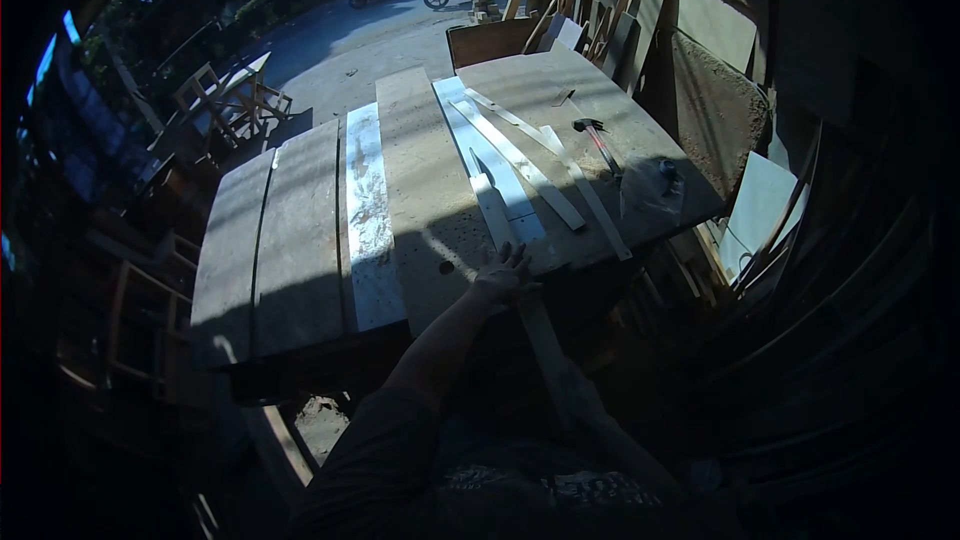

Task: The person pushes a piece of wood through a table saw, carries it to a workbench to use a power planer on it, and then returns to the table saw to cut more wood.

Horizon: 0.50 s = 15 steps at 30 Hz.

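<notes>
Far left: wooden chair frames (228, 100) on the ground, well apart from the desk (300, 260).
Left half of the desk: grey planks side by side, with a pale board (370, 230) lying among them, long axis running away from the viewer.
Centre, at the near edge of the desk: left hand (503, 275), open with fingers spread, laid flat against the wooden strip (497, 215).
Same strip: long and narrow, touching the left hand on that hand's right side; far tip pointing away and slightly left, near end overhanging the desk edge toward the body and passing into shadow.
Right hand: lost in the dark below the desk edge; grip cannot be told.
Right of the strip: two more thin slats (585, 190), angled alike, then a hammer (597, 140) and a clear plastic bag (650, 185).
Far right: stacked lumber (620, 0).
</notes>
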Each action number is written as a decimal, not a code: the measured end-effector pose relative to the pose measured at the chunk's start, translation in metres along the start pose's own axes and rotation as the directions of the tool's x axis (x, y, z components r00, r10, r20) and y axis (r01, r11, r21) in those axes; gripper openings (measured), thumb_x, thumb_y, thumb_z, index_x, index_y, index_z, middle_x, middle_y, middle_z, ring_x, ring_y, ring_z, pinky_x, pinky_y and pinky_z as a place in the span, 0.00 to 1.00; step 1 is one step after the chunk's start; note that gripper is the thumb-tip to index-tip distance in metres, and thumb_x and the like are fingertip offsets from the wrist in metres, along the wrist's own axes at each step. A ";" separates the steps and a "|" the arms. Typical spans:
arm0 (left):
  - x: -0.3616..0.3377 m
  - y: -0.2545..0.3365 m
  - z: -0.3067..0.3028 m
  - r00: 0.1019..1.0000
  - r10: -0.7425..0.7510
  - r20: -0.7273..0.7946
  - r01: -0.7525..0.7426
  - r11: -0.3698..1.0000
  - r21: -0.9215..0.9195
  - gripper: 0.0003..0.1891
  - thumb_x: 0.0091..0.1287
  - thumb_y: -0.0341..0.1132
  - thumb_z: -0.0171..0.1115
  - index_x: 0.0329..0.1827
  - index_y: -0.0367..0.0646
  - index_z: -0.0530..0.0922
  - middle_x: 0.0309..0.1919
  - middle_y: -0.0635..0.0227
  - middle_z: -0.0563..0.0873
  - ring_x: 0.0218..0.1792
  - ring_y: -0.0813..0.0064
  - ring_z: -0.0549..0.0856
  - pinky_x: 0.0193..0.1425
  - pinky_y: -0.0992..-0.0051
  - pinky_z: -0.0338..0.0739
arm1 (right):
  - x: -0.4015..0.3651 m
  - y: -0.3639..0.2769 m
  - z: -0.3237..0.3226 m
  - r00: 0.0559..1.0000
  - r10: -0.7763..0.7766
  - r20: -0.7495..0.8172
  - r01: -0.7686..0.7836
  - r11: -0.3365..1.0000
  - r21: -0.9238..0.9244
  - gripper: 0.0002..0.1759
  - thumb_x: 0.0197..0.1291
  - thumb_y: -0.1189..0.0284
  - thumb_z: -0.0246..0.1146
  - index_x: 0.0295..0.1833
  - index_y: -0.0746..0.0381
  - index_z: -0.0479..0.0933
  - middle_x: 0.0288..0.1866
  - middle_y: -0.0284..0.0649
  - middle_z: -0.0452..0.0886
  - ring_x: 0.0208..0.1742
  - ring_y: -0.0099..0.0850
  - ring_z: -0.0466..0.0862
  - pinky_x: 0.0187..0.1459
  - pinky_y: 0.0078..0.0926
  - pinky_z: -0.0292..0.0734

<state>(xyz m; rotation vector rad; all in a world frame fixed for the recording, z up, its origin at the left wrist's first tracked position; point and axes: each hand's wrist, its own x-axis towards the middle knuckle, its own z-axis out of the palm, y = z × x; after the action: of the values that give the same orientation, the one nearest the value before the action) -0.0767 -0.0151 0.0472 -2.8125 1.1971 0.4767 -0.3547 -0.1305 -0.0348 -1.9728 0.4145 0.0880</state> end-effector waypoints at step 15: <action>-0.009 0.044 0.003 0.951 -0.304 -0.049 0.299 0.949 -0.097 0.51 0.64 0.64 0.46 0.74 0.24 0.45 0.76 0.42 0.43 0.78 0.48 0.35 0.79 0.57 0.29 | 0.032 0.002 0.008 1.000 0.014 0.008 -0.014 0.999 0.044 0.31 0.72 0.48 0.42 0.73 0.53 0.60 0.54 0.57 0.79 0.57 0.54 0.79 0.52 0.46 0.74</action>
<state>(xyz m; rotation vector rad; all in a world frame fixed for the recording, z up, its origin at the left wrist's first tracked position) -0.1148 -0.0390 0.0508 -3.0316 0.7463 0.4312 -0.3242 -0.1323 -0.0478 -1.9258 0.4223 0.0944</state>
